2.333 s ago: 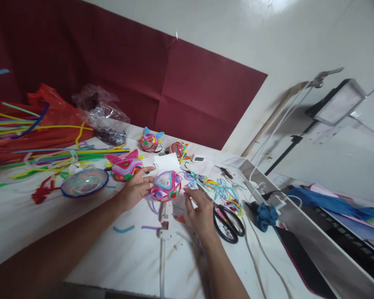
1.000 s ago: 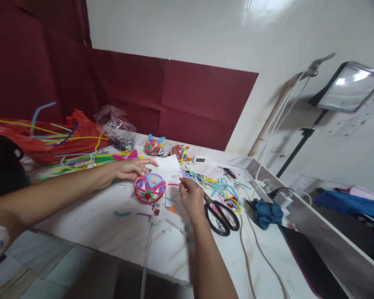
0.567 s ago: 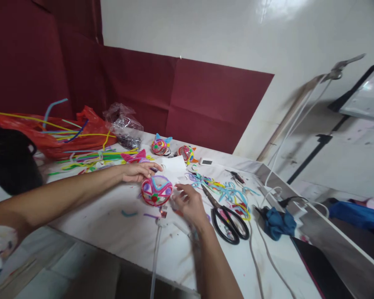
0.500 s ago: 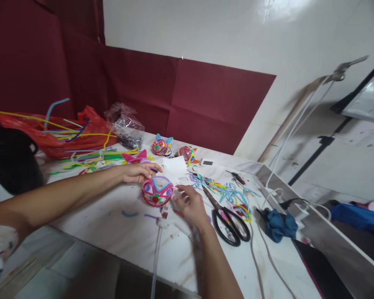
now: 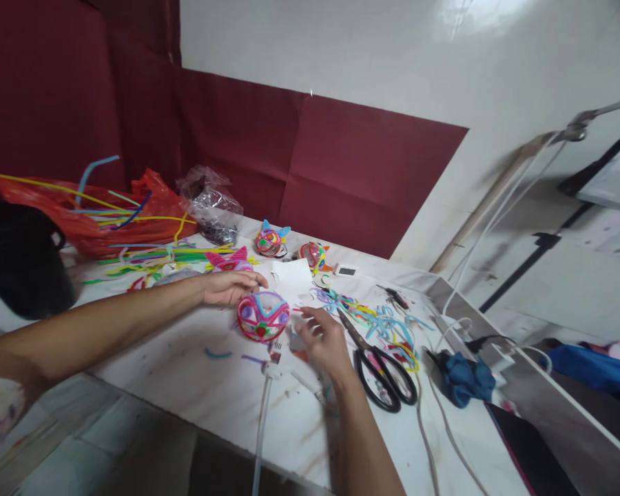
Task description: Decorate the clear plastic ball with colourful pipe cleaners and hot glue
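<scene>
From where I stand, the clear rounded shell banded w/ pink, blue & purple fuzzy strips (image 5: 262,318) is over the white marbled surface (image 5: 186,396), btwn both hands. L hand (image 5: 230,286) grips the shell's far-left edge; R hand (image 5: 324,339), fingers half-curled, is just R of it, can't tell if it's pinching anything. Black-handled metal scissors (image 5: 360,344) lie farther R of shell. IMO: light, steady L grip, fingers off the bands, so R fingertips can work precisely.
</scene>
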The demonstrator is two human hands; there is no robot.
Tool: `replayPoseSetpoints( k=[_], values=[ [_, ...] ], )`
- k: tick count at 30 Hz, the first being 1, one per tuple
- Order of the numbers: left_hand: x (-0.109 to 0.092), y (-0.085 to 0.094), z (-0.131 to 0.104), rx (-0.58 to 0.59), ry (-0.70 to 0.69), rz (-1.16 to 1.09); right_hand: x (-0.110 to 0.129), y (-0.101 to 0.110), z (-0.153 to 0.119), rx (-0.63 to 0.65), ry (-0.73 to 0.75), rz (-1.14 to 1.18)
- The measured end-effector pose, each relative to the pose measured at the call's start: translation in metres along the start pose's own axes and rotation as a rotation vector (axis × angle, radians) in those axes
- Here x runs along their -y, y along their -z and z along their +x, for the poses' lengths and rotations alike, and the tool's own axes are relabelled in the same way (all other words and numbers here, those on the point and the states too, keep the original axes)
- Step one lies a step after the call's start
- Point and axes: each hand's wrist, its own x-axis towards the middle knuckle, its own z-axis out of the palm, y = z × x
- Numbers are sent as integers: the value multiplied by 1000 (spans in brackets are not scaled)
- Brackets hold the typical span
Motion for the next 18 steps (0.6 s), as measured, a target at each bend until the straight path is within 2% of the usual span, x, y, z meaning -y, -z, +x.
replayPoseSetpoints(
  k=[4, 7, 8, 14, 16, 18],
  values=[
    [3, 1, -1, -10, -17, -11, 5, 11, 5, -98, -52, 59],
    [4, 6, 1, -151, -44, -33, 1, 27, 10, -205, -95, 70],
    [5, 8, 2, -166, -45, -40, -1, 34, 12, -254, -114, 72],
    [18, 20, 8, -144, 36, -4, -19, 78, 15, -537, -218, -1],
    [22, 19, 7, -126, 91, 38, -22, 84, 14, -513, -218, -182],
    [25, 16, 7, -149, 132, 84, -23, 83, 12, -415, -202, -385]
  ],
)
